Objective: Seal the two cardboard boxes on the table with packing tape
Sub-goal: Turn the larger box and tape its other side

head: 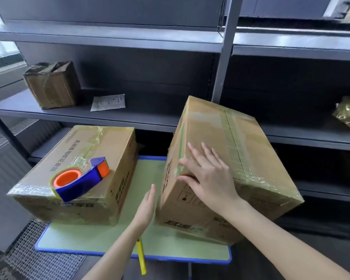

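The right grip was released: fingers straight and spread, palm laid flat on the top face of the larger brown cardboard box with a clear tape strip along its seam, at that box's near-left top edge. The left grip was also released, fingers straight and together, palm turned toward the same box's left side face. Contact with that face could not be confirmed. Neither grip held anything.

Judged purpose: the flat palms bracketed one edge region, one from above and one from the side. This suits steadying or turning a box too wide to grasp.

The larger box stood tilted on the right part of the green surface with a blue border, not flat on its base. Its long axis ran away from the person, with the far end leaning left. The taped seam followed that axis.

The second brown cardboard box with printed lettering lay flat on the left part of the surface, with a gap between the two boxes. Its long axis ran from near-left to far-right, and crinkled tape covered both ends.

The blue tape dispenser with an orange core rested on the second box's top face, roll end near-left, cutter end pointing far-right. It was judged to be parked there to free both grips, within reach.

A yellow utility knife lay at the surface's near edge.
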`<state>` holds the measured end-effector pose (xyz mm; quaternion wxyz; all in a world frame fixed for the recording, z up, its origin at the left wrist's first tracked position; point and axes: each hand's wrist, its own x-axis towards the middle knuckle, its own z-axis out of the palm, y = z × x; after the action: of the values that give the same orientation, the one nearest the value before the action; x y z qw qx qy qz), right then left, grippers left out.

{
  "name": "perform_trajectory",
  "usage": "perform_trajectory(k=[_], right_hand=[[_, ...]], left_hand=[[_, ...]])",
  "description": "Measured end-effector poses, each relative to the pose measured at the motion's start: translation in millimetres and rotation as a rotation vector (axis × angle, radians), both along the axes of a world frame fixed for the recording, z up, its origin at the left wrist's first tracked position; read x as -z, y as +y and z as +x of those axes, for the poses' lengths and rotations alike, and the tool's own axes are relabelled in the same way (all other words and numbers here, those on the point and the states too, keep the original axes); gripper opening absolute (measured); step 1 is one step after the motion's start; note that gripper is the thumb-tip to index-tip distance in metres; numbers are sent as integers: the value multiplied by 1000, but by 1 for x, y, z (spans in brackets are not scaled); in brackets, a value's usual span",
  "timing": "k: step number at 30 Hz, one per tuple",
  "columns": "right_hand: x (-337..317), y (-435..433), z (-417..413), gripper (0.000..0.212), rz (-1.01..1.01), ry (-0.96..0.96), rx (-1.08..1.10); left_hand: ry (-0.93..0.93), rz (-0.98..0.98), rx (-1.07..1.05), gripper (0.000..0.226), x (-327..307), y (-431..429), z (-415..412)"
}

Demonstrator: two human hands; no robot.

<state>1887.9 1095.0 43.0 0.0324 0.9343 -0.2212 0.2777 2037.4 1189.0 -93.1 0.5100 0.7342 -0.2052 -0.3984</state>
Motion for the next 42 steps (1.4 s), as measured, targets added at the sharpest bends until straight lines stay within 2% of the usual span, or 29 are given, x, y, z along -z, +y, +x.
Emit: perform_trajectory(k=[3,6,12,17,21,24,27,33,37,39,42], right_hand=[[1,-4,-5,32,3,-27,-15],[2,-3,-5,32,-14,-38,-22],[-10,-4,-9,33,-4,-87,-14],[-33,-4,-18,37,57,-277,27],[-29,-2,-38,38,249,-474,-13],[-11,-4,-53,44,438,-598,-32],[12,-7,-71,41,533,-647,-21],[49,-14,-107,36,658,-436,124],[58,-18,-122,50,759,-268,181],[58,-19,-124,57,790,-159,211],[53,-20,-115,84,699,85,293]], left_hand=[[195,125,-21,68,12,-14,-1],[206,170,2,58,13,-18,-3],[129,170,-33,64,9,-20,2],[-114,119,-86,67,-30,-13,16],[-396,176,-132,88,-70,4,32],[-555,211,-138,79,-88,14,34],[-681,214,-136,75,-93,20,25],[-867,210,-90,66,-85,18,16],[-913,91,-49,65,-77,13,12],[-876,-1,-51,65,-73,14,11],[-626,-140,-62,69,-64,27,16]])
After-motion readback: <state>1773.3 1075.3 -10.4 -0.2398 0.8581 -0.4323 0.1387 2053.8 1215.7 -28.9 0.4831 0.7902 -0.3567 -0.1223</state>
